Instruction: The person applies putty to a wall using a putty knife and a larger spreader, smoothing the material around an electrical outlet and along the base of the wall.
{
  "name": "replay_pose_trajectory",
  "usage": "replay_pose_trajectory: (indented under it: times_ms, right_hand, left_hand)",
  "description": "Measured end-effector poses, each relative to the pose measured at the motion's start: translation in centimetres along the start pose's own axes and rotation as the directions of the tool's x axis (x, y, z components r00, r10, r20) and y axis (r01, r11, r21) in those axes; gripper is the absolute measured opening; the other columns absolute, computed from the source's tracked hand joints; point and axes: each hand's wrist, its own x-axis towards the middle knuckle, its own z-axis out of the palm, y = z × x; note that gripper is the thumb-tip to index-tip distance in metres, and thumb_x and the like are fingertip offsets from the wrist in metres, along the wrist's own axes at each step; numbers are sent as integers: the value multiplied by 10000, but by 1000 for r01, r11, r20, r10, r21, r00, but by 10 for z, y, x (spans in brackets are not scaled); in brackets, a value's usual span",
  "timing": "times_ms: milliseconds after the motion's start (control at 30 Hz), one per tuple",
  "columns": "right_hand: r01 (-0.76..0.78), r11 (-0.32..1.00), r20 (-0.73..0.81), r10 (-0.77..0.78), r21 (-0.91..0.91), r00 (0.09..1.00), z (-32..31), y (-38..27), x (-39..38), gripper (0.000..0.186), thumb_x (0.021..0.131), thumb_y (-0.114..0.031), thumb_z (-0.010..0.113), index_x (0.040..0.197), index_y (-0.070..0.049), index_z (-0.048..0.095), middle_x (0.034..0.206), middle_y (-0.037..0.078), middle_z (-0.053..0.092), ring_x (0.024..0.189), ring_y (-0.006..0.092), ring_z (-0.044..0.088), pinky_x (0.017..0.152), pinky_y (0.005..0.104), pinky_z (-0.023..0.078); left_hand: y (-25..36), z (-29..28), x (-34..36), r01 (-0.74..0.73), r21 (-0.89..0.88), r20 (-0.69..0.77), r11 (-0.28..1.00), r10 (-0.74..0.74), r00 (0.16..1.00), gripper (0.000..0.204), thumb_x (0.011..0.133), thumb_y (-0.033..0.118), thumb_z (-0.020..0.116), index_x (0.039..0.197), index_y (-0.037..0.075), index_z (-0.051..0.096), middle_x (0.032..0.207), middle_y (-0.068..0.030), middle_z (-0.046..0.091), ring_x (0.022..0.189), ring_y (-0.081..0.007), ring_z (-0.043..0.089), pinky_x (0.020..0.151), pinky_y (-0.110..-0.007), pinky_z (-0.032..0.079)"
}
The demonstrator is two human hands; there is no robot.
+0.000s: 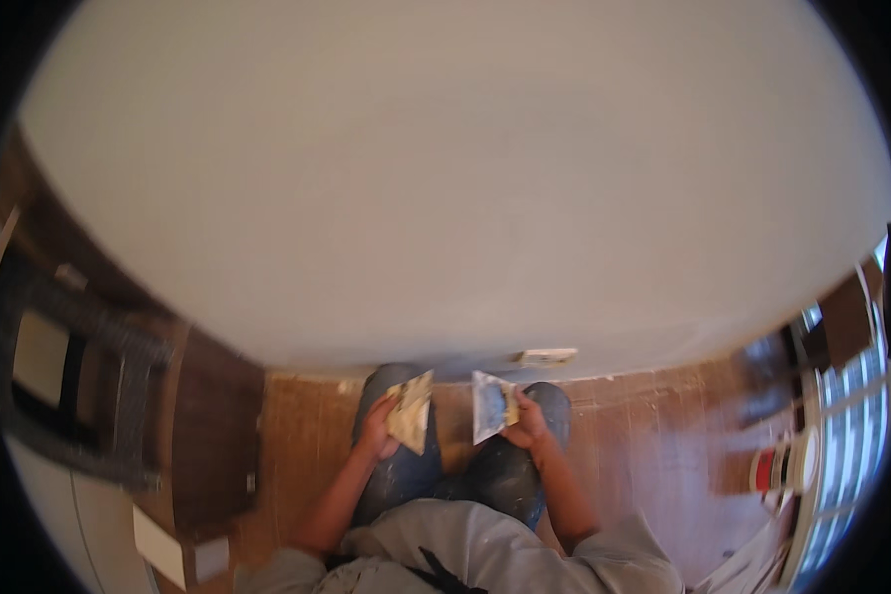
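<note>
My left hand grips a flat trapezoid scraper blade, its face smeared with cream-yellow compound. My right hand holds a second flat scraper blade, pale metal with some cream compound on it. Both blades are raised over my paint-spattered dark trousers, a short gap between them. The handles are hidden by my fingers. In front of me is a large pale wall, with a small pale plate low on it, right of centre.
A wooden floor runs along the wall's foot. At left stand a dark frame-like object and brown wooden furniture. At right are a white-and-red bucket, blurred dark items and a bright window with bars.
</note>
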Motion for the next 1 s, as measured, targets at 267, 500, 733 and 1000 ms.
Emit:
replay_pose_trajectory:
  times_ms: [267,500,733,1000]
  right_hand:
    - [26,999,-36,-28,-32,999,13,7,-8,484,988,-474,428,1287,-112,547,1220,62,631,1101,250,615,944,429,489]
    - [47,997,-33,-48,-55,998,10,8,-8,487,982,-476,450,1294,-113,544,1228,56,629,1101,245,617,947,430,485]
    - [67,998,-9,-67,-17,998,3,4,-6,507,994,-479,418,1333,-110,499,1249,74,610,1144,254,594,1003,451,449]
    - [21,1000,-86,-21,-3,996,14,4,-3,523,991,-495,415,1309,-94,518,1233,100,619,1121,262,606,985,451,461]
  left_hand:
    - [-6,-12,-3,15,-36,27,999,-14,1000,280,989,167,469,1206,3,535,1134,-150,645,1001,-247,656,880,-372,528]
    - [-8,-12,-4,-5,-56,49,998,7,999,306,990,145,442,1243,-16,505,1155,-160,632,1040,-246,646,910,-366,523]
    - [1,4,-1,-14,-28,75,1000,16,997,294,981,146,458,1224,6,546,1136,-129,652,1028,-227,653,891,-352,529]
    - [-3,4,-6,-70,89,10,994,69,998,260,991,150,466,1193,15,559,1123,-122,655,1011,-204,656,888,-337,529]
